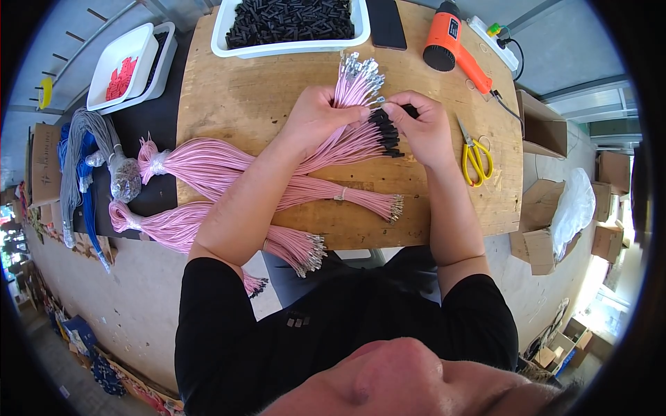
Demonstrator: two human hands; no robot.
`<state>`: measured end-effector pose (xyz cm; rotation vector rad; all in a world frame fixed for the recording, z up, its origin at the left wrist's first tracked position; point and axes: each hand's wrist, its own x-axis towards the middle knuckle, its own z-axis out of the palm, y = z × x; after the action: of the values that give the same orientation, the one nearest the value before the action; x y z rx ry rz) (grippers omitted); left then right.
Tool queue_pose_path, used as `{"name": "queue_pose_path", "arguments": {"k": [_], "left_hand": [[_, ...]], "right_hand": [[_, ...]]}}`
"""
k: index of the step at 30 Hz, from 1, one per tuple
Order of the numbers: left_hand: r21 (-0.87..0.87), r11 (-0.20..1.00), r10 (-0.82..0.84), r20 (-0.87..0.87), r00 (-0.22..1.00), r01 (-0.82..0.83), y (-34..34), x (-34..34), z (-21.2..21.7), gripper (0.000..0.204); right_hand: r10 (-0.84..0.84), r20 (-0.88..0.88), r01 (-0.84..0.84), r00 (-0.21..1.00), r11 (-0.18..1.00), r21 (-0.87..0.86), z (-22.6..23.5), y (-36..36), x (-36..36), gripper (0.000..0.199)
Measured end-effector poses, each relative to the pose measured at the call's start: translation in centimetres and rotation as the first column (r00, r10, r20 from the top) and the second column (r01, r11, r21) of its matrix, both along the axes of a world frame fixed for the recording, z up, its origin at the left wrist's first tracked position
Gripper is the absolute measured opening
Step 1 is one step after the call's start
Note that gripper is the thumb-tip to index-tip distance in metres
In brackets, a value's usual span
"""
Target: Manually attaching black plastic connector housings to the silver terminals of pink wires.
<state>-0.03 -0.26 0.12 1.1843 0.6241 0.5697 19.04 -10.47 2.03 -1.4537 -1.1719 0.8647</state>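
Observation:
My left hand [316,118] is closed round a bundle of thin pink wires [341,97], their silvery metal terminals [362,69] fanning out above the fist. Close beside it, my right hand [424,128] pinches the tip of one wire, whose metal terminal [380,100] shows at the thumb. Something black [411,111] shows between the right fingers, partly hidden. Under the hands lie more pink wires ending in black plastic sleeves [385,132]. Nearer me, tied pink wire bundles [322,191] with bare metal ends [309,255] stretch across the wooden table [451,208].
A white tray of black sleeves [291,24] and a dark phone [386,24] are at the back. An orange heat gun [444,41], power strip [494,45] and yellow-handled scissors [475,156] lie right. Grey cables [104,139] and a tub of red pieces [125,69] sit left.

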Motion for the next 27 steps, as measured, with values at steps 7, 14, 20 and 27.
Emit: {"name": "queue_pose_path", "arguments": {"k": [7, 14, 20, 27], "left_hand": [[0.093, 0.995, -0.034, -0.1, 0.994, 0.044, 0.0, 0.0, -0.2, 0.014], [0.067, 0.997, -0.025, -0.052, 0.998, 0.029, 0.0, 0.2, -0.3, 0.011], [-0.055, 0.998, 0.005, -0.043, 0.999, -0.007, 0.2, 0.2, -0.2, 0.01], [-0.115, 0.992, 0.053, -0.026, 0.998, -0.056, 0.1, 0.1, 0.1, 0.015]], "right_hand": [[0.094, 0.05, -0.093, 0.994, 0.995, -0.021, 0.3, -0.1, 0.3, 0.009], [-0.017, -0.99, -0.037, 0.139, 0.999, -0.022, -1.3, 1.2, 4.0, 0.03], [-0.161, -0.985, 0.125, -0.057, 0.978, -0.167, -3.1, 2.0, 4.9, 0.029], [0.005, -0.967, -0.001, 0.256, 1.0, 0.005, -2.6, 1.4, 4.8, 0.015]]}}
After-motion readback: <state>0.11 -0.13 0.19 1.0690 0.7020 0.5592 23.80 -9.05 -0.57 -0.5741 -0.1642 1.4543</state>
